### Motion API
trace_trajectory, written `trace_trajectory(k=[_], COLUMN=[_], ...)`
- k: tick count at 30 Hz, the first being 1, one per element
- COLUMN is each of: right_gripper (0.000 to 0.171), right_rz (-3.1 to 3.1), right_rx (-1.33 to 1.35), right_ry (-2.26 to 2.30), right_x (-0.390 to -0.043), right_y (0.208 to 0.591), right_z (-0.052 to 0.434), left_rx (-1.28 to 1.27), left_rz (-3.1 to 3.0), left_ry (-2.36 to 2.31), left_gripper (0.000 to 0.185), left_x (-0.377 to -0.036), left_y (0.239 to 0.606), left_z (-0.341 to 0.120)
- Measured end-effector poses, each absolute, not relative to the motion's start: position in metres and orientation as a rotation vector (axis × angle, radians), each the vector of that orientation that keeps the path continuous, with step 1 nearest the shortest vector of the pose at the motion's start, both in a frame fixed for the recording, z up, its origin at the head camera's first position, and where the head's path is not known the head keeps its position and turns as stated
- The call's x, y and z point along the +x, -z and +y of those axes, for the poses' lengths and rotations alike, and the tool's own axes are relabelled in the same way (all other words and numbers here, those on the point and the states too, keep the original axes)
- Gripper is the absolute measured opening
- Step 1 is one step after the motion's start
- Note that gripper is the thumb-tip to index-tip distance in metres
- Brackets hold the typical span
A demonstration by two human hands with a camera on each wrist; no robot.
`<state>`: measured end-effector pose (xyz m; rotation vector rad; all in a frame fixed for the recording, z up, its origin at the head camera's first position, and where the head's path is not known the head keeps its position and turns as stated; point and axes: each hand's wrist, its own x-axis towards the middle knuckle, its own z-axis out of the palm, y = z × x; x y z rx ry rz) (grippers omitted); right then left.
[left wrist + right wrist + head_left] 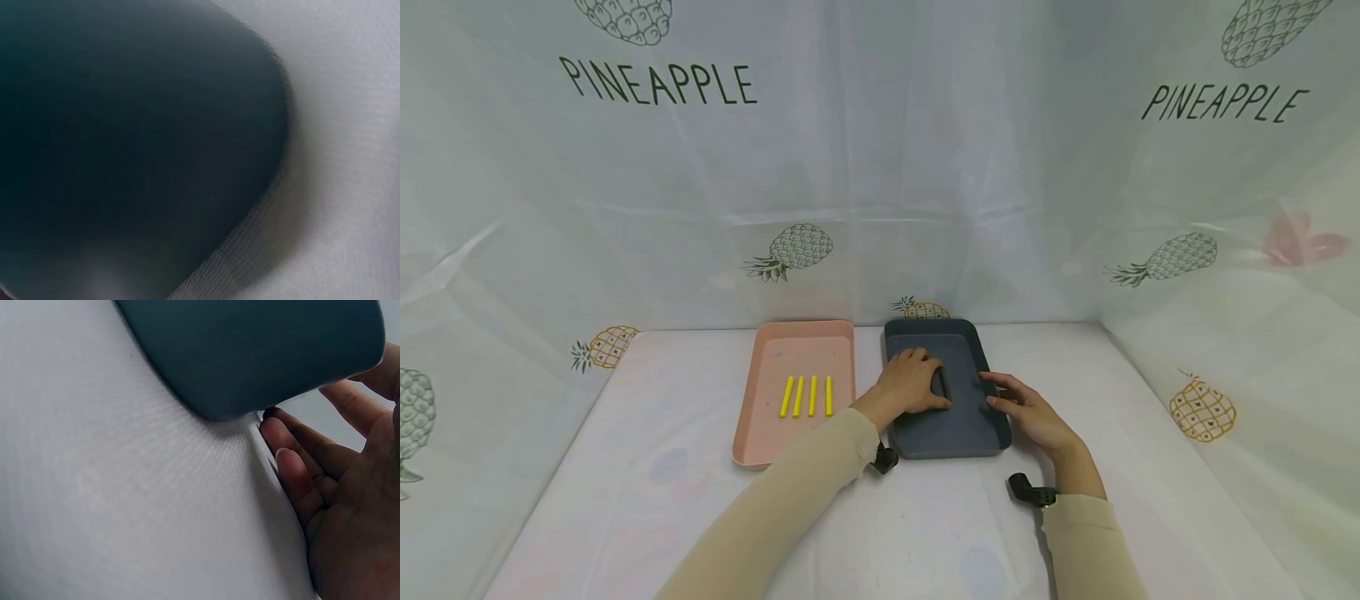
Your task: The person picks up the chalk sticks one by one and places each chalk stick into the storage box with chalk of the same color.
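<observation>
In the head view, my left hand reaches into the dark grey tray, its thumb and index finger bowed around a narrow dark stick. The stick barely stands out against the tray, so its kind is unclear. At the tray's right side is my right hand, its loosely bent fingertips at the rim. From the right wrist, the tray's rounded corner shows beside the right hand, whose lower fingers rest on the cloth. The left wrist view holds only the tray's dark wall, close and blurred.
A pink tray stands left of the grey one, with several yellow sticks lying side by side in it. White cloth covers the table. A pineapple-print curtain hangs behind and at both sides.
</observation>
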<state>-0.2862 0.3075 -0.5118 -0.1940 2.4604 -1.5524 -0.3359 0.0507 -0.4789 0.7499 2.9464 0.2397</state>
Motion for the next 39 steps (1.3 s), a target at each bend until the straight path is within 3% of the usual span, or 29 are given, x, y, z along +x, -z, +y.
trace_trajectory(k=[39], right_gripper=[0.054], right_rz=[2.453], right_rx=[-0.206], right_ry=[1.558], right_x=[-0.2851], right_y=[0.5118], right_z=[0.308], left_rx=[0.783], left_rz=[2.98], left_ry=[-0.212], left_gripper=[0.083], left_x=[-0.3287], left_y=[0.4714], left_z=[0.0485])
